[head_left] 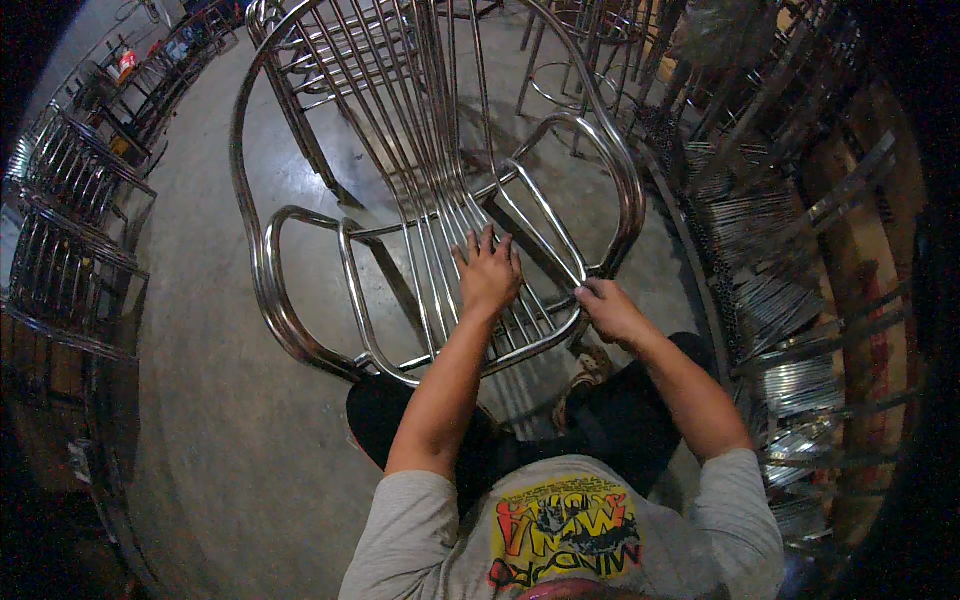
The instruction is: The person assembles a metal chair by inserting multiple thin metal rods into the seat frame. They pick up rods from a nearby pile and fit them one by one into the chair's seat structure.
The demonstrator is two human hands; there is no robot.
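A shiny tubular metal chair (447,150) stands right in front of me, with a tall slatted back, looped arms and a seat of long parallel bars. My left hand (488,275) lies flat on the seat bars, its fingers spread. At the right front corner of the seat, close to where the arm meets it, my right hand (610,310) has its fingers curled on the seat's frame tube. The underside of that grip is hidden, and no tool shows in either hand.
My knees flank the seat front. On the right, bundles of metal rods (750,225) lie on a rack beside upright bars. Slatted metal seats (75,240) are stacked at the left. Stool frames (570,85) stand behind the chair on a grey concrete floor (200,400).
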